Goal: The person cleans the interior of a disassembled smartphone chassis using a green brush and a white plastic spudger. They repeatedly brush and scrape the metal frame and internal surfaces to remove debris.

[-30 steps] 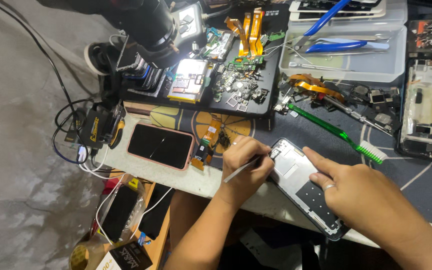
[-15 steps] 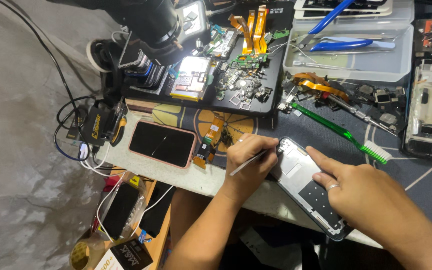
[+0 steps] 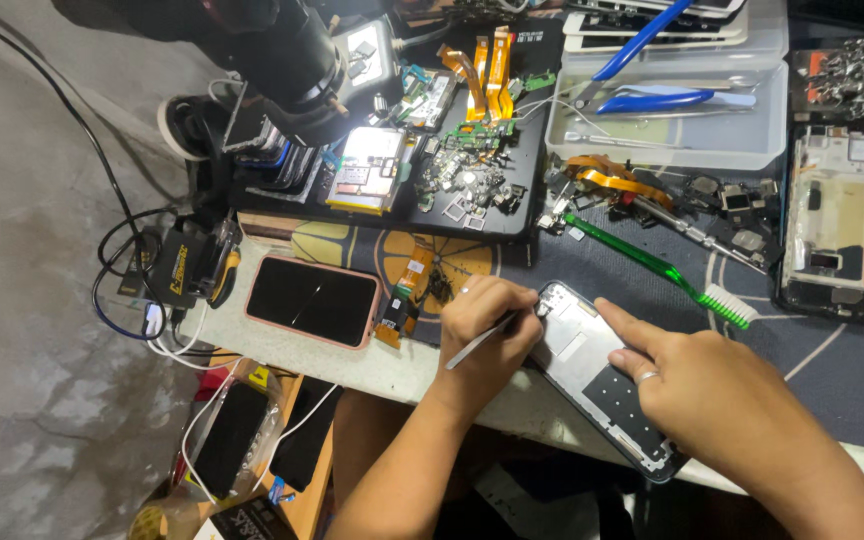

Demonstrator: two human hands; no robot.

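An opened phone frame point(image 3: 592, 375) lies at the near edge of the work table, its inner side up. My left hand point(image 3: 487, 335) pinches a thin metal tool, tweezers by the look point(image 3: 477, 342), with the tip at the frame's top left corner. My right hand point(image 3: 707, 385), a ring on one finger, rests on the frame with the forefinger pressing near its upper middle.
A phone in a pink case point(image 3: 312, 300) lies to the left. A green toothbrush point(image 3: 662, 270) lies behind the frame. A black mat point(image 3: 522, 215) holds boards and small parts under a microscope point(image 3: 292, 50). A clear tray point(image 3: 742, 150) holds blue-handled pliers. Cables hang off the left edge.
Both hands stay on the phone frame. The left hand has shifted slightly, keeping the tool tip at the frame's top corner.
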